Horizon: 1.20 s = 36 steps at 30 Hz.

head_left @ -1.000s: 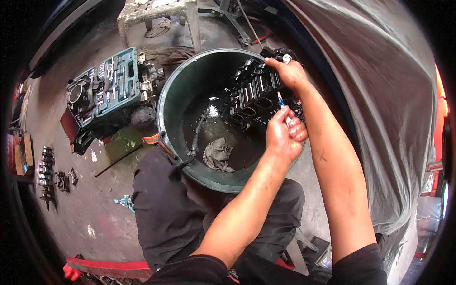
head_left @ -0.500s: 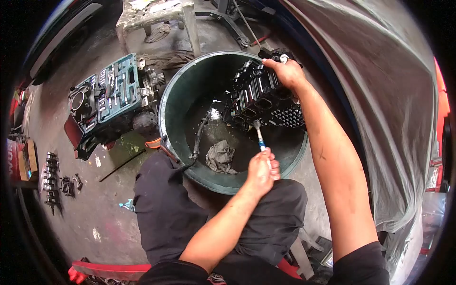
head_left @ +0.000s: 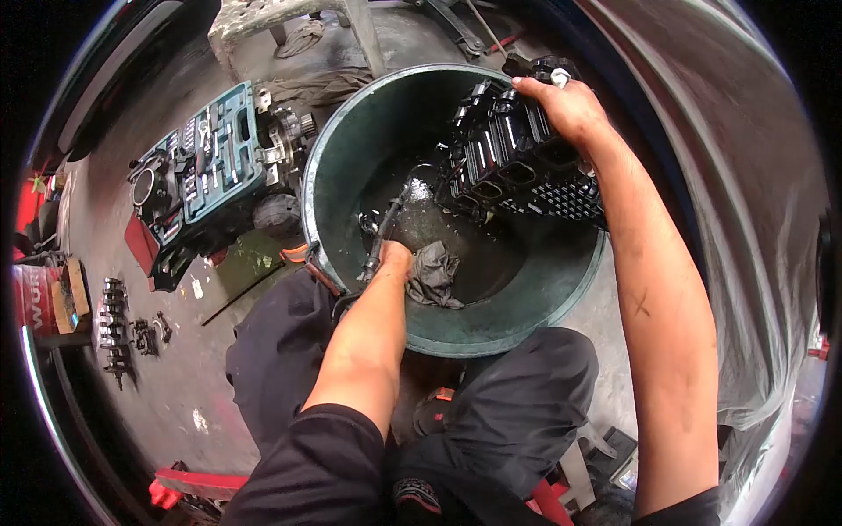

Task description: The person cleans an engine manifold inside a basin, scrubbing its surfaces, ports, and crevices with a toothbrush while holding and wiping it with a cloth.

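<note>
A black cylinder head [head_left: 504,149] with a row of oval ports leans tilted inside the right part of a green round tub [head_left: 317,188]. My right hand [head_left: 574,110] grips its upper end, thumb over the top edge. Down in the tub, my left hand [head_left: 396,256] is beside a dark hose [head_left: 392,215] and just left of a crumpled grey rag [head_left: 434,274]. Its fingers are hidden, so what it may hold does not show. Dark liquid [head_left: 482,250] covers the tub bottom. The brush does not show in this view.
Left of the tub lies a teal socket-set case [head_left: 230,149] on a larger engine part [head_left: 281,145]. A crankshaft [head_left: 112,329] rests on the floor farther left. Plastic sheeting [head_left: 702,158] hangs at the right. A worn stool [head_left: 294,17] stands behind the tub.
My left hand has moved left and deeper into the tub, and the blue-and-white brush it held is out of sight. My right hand keeps its grip on the cylinder head. The view has shifted.
</note>
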Each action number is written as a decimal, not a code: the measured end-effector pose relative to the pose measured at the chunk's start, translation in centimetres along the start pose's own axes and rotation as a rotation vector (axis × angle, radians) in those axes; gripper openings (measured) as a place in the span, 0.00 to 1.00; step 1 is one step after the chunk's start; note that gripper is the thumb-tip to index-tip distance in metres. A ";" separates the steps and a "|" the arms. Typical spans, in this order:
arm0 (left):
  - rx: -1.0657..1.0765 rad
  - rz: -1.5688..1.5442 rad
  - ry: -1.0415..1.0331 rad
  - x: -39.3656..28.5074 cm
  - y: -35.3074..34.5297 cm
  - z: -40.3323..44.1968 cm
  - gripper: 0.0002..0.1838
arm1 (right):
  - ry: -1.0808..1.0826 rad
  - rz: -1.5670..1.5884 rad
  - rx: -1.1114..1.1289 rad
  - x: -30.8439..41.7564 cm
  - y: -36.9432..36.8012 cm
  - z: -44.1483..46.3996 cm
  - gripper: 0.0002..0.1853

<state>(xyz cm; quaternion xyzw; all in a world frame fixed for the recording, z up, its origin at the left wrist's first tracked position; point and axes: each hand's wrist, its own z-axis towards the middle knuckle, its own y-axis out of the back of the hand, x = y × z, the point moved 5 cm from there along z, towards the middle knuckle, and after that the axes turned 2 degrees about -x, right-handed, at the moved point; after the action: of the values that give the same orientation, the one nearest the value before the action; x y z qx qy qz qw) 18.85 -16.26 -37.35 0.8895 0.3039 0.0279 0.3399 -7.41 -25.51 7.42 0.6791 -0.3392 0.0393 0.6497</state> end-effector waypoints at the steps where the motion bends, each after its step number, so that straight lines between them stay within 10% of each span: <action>1: 0.119 0.119 -0.052 0.0 -0.5 -0.3 0.09 | -0.003 -0.013 0.002 0.2 0.1 0.0 0.44; 6: 0.181 -0.622 0.259 0.8 -0.3 -5.6 0.08 | 0.013 -0.036 0.023 0.7 0.4 -0.6 0.45; 13: -0.423 -0.618 -0.486 -3.2 7.3 -27.7 0.12 | -0.018 0.063 0.009 -0.4 -0.3 0.5 0.45; 26: -0.369 -0.968 -0.832 -13.8 11.9 -36.1 0.15 | -0.057 0.058 -0.049 -0.1 0.1 -0.5 0.45; 29: 0.481 -1.666 -0.606 -18.5 12.7 -34.5 0.15 | -0.039 0.069 -0.023 0.3 0.3 -0.9 0.44; 36: 0.662 -1.978 -0.584 -18.5 10.0 -37.8 0.15 | -0.026 0.102 -0.050 0.1 0.1 -0.2 0.45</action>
<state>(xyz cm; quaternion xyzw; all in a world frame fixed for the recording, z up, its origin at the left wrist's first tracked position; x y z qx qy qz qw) -0.62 -10.24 0.79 0.2700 0.7866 -0.5551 0.0139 -7.31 -25.39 7.59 0.6450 -0.3829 0.0550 0.6591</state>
